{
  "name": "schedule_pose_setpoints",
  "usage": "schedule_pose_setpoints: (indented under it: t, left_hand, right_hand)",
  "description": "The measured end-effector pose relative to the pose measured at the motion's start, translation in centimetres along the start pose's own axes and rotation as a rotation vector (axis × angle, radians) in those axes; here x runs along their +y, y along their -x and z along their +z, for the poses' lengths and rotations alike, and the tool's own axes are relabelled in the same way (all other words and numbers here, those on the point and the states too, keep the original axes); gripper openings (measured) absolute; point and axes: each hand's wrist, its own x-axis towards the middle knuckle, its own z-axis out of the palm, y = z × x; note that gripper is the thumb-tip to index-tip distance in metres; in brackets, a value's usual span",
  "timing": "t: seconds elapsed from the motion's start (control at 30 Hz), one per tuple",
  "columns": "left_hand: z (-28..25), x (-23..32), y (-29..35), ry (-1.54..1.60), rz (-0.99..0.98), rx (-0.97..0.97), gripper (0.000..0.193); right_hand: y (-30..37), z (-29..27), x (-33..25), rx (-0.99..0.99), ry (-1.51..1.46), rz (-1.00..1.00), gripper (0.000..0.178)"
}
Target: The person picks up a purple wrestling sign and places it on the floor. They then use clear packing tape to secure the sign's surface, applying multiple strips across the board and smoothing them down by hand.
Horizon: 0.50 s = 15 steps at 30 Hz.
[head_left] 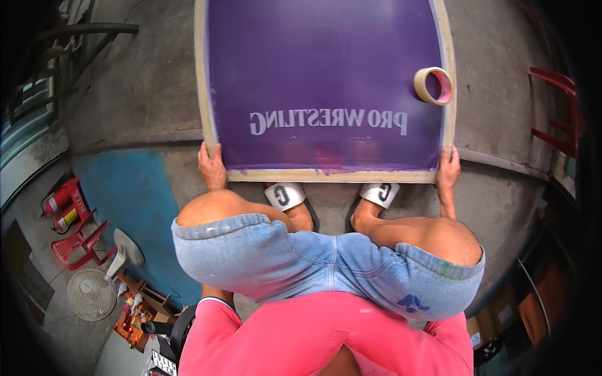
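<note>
A framed purple screen (323,56) with pale reversed lettering lay in front of the person, its face upward, over a grey concrete floor (135,94); whether it touched the floor could not be told. The left hand (212,169) had its grip closed on the screen's near left corner, and the right hand (448,172) had its grip closed on the near right corner. A roll of tape (421,89) rested on the screen's right edge. White slide sandals (286,196) showed just below the screen's near edge, with denim shorts (332,257) nearer the person. Well left of the screen stood a red chair (80,245) and a fan (91,294); another red chair (560,111) stood to its right.
</note>
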Motion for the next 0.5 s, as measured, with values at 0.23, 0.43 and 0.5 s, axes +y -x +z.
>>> schedule_pose_setpoints:
  t: [0.23,0.43,0.5]
  left_hand:
    - [-1.4,-2.7,-2.4,0.986,-0.321,-0.406,0.033]
    - [-2.8,-4.1,-2.3,0.822,-0.394,-0.473,0.041]
    - [-1.8,-2.0,-3.0,0.645,-0.370,-0.493,0.047]
  right_hand:
    - [-2.8,-0.9,0.3,-0.305,-0.194,0.192,0.069]
    - [-3.8,-2.5,-4.0,-0.412,0.506,0.002,0.065]
    - [-4.3,-5.1,-4.5,-0.453,0.860,-0.052,0.058]
